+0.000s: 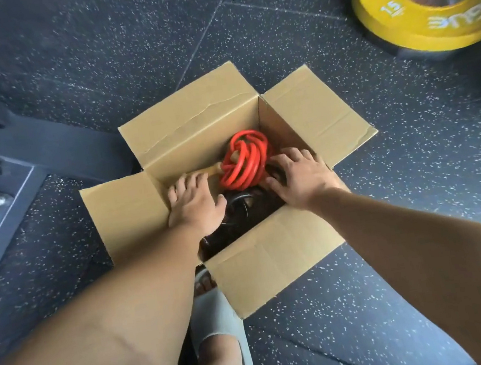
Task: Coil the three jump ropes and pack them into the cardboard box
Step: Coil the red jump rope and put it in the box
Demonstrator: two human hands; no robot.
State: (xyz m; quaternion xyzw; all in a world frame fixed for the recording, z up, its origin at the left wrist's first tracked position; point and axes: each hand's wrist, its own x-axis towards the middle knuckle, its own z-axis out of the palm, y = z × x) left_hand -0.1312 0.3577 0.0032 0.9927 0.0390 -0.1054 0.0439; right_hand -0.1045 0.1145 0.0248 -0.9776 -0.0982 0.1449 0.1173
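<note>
Because both hands reach into the box with fingers spread and nearly straight, neither clasps anything. The left hand [195, 202] rests by the pale handle [218, 167], and the right hand [297, 174] presses down beside the coil. If that pressure lifts, the springy red jump rope [244, 160] could unwind, ride up over the dark rope [238, 210] beneath and foul the flaps.

Counted: 2 hands, 1 red coil and 1 cardboard box [275, 264] with 4 flaps open. The dark tangle is shadowed and may be 1 rope or 2. Outside sit 1 stack of yellow weight plates [434, 28] and 1 grey sandal [217, 312].
</note>
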